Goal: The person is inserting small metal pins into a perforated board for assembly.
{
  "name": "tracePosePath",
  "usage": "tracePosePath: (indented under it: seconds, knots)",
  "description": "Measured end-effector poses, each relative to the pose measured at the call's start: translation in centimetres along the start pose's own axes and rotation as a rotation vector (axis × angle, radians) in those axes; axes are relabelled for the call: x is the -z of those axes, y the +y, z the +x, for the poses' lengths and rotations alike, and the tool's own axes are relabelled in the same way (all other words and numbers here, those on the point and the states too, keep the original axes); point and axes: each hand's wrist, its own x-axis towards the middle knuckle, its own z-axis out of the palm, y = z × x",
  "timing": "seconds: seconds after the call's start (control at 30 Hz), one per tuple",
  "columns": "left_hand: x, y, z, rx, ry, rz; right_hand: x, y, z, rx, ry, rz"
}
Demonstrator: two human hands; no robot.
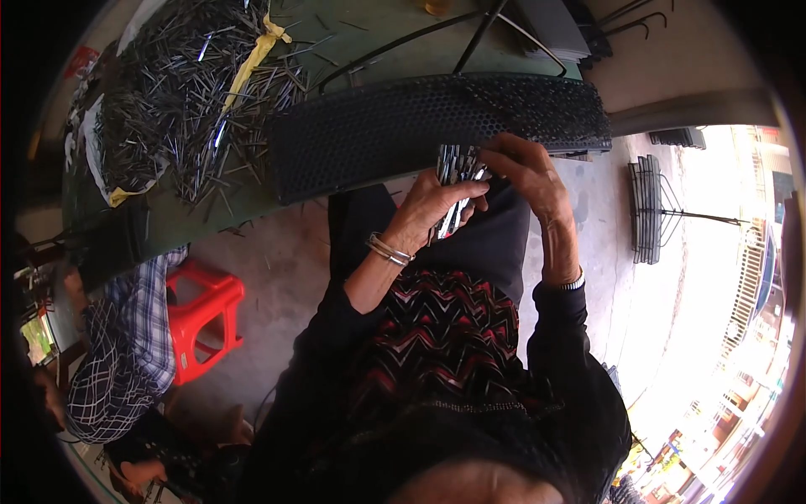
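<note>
My left hand (417,208) is closed around a bundle of thin, shiny dark strips (457,172), held upright above my lap. Against the bundle's upper right side, my right hand (531,175) has its fingers bent and pinched together. What those fingers hold, if anything, is too small to make out. Just beyond both hands lies a long black perforated panel (378,118) along the table's near edge. A large heap of loose dark strips (168,92) spreads over the table at the far left.
Yellow wrapping (252,59) lies across the heap on the green table (361,38). Thin black rods stand behind the panel. A red plastic stool (201,323) and a person in plaid (151,323) are at left. Stacked grey panels (645,206) stand on the floor at right.
</note>
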Motion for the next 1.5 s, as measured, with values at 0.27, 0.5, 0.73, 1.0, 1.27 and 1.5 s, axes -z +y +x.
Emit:
tracePosePath:
  seconds: [0.27,0.5,0.73,1.0,1.27,1.5]
  knots:
    - [0.0,0.0,0.0,-0.025,0.046,0.027,-0.1,-0.7,0.3,-0.117,0.04,0.029]
    - [0.7,-0.9,0.6,0.007,-0.017,0.056,0.6,-0.5,0.6,-0.081,-0.014,0.045]
    - [0.6,-0.3,0.2,0.129,-0.047,-0.126,-0.3,-0.3,1.6,0.135,0.602,-0.058]
    - [1.0,-2.0,1.1,0.172,-0.076,-0.48,-1.3,2.9,4.3,0.273,0.734,-0.406]
    - [0.1,-1.3,0.2,0.186,-0.004,-0.621,-1.3,2.4,4.4,0.323,0.726,-0.535]
    - [0.8,-1.9,0.6,0.108,-0.066,-0.607,-1.5,2.5,4.4,0.313,0.716,-0.549]
